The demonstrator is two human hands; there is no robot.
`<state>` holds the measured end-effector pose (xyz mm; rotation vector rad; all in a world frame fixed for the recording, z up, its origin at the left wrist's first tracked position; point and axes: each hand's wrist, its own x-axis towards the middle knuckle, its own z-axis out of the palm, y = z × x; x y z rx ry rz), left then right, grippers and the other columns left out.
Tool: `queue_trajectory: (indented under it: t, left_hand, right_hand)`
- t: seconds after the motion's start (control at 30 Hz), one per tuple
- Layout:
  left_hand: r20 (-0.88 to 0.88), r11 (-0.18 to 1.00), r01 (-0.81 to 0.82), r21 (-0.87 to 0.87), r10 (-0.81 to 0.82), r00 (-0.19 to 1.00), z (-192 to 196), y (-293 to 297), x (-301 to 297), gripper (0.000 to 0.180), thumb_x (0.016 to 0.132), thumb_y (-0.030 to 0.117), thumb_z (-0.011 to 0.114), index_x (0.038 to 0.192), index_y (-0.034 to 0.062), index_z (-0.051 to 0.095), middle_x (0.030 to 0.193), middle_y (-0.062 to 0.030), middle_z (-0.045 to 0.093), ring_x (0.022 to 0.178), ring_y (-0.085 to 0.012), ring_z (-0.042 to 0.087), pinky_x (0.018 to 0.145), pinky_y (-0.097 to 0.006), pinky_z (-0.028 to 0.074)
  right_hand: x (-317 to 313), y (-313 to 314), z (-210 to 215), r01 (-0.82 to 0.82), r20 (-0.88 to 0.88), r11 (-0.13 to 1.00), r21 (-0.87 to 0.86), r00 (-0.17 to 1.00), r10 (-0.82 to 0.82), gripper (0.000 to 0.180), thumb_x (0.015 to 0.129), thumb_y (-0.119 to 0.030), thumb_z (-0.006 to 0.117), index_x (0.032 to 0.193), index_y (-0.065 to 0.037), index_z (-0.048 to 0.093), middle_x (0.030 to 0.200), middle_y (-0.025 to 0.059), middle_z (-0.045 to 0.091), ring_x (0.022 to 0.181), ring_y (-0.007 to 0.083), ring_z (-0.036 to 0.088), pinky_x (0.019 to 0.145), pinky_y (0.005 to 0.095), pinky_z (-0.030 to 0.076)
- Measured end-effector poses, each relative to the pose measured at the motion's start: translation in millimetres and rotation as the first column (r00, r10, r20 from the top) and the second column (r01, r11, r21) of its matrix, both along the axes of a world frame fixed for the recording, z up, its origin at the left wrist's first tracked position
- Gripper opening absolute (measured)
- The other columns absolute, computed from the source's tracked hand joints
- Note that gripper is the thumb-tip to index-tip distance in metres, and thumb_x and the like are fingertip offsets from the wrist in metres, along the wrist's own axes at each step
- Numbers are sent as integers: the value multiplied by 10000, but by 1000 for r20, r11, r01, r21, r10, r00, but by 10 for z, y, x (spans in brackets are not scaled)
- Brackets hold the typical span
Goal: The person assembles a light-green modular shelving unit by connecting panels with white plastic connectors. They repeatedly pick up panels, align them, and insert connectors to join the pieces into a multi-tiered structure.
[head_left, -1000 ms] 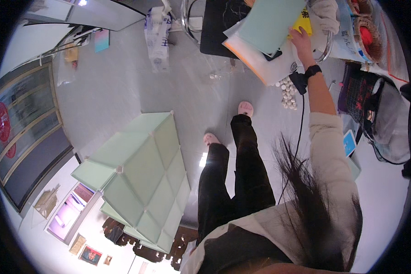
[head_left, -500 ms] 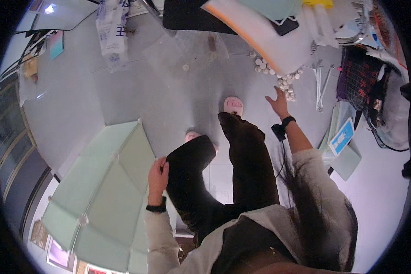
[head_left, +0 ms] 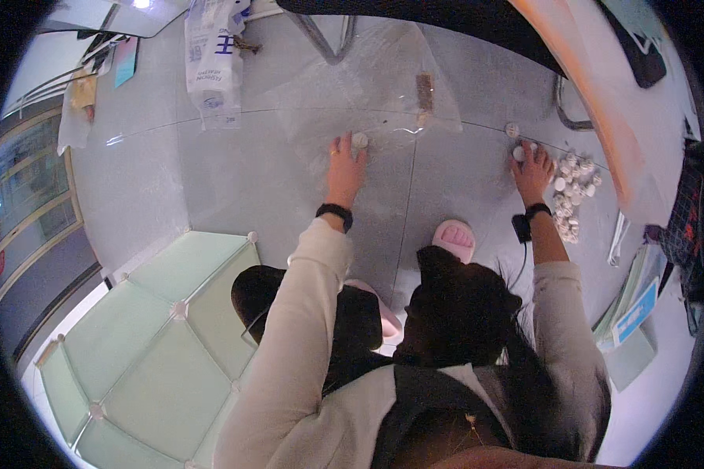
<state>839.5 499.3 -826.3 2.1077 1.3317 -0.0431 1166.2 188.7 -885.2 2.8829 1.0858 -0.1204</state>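
Observation:
My left hand (head_left: 344, 170) reaches down to the grey floor. Its thumb and forefinger close on a single white round plastic connector (head_left: 359, 140). On the right, my right hand (head_left: 533, 173) is open, palm down and fingers spread over a couple of white connectors, which its fingers partly cover. One more loose connector (head_left: 511, 129) lies just beyond those fingertips. Beside that hand, to its right, is a heap of similar white connectors (head_left: 573, 187). I wear a black band on each wrist, and a small black box with a cable hangs at the right one.
A pale green panel unit with white corner joints (head_left: 178, 310) stands at my left. Clear plastic film (head_left: 368, 86) and a printed white bag (head_left: 213, 70) lie ahead. Metal chair legs (head_left: 332, 47) and a white sheet (head_left: 602, 117) are beyond; white rods (head_left: 619, 238) lie at right.
My left hand has gone from my knee forward to the lone connector on the floor. My right hand has moved to the connectors left of the heap. I have leaned lower and the view has shifted.

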Motion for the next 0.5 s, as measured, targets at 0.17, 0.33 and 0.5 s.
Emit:
queue_trajectory:
  t: [0.17, 0.33, 0.5]
  left_hand:
    - [-112, 991, 107, -82, -116, 987, -202, 209, 323, 441, 829, 194, 658, 1247, 87, 571, 1332, -234, 470, 1136, -409, 541, 909, -449, 504]
    - [77, 990, 47, 135, -58, 995, -326, 225, 273, 371, 804, 166, 666, 1156, 63, 607, 1164, -200, 571, 1018, -365, 573, 879, -427, 507]
    - [178, 937, -173, -302, 234, 956, 259, 281, 26, 409, 752, 89, 643, 1159, 62, 623, 1113, -156, 624, 1033, -295, 590, 877, -373, 508]
  right_hand:
    - [-154, -172, -5, -50, -185, 991, 127, 980, 73, 583, 718, -264, 795, 1252, -184, 575, 1263, 217, 473, 1195, 443, 436, 996, 511, 416]
    - [-28, -113, 46, 20, -337, 982, 188, 940, 46, 534, 673, -248, 816, 1163, -148, 628, 1202, 208, 493, 1111, 406, 512, 946, 479, 461]
    - [18, -117, 330, 157, -391, 923, 350, 921, -9, 490, 719, -233, 815, 1143, -78, 624, 1121, 159, 535, 933, 296, 589, 761, 397, 519]
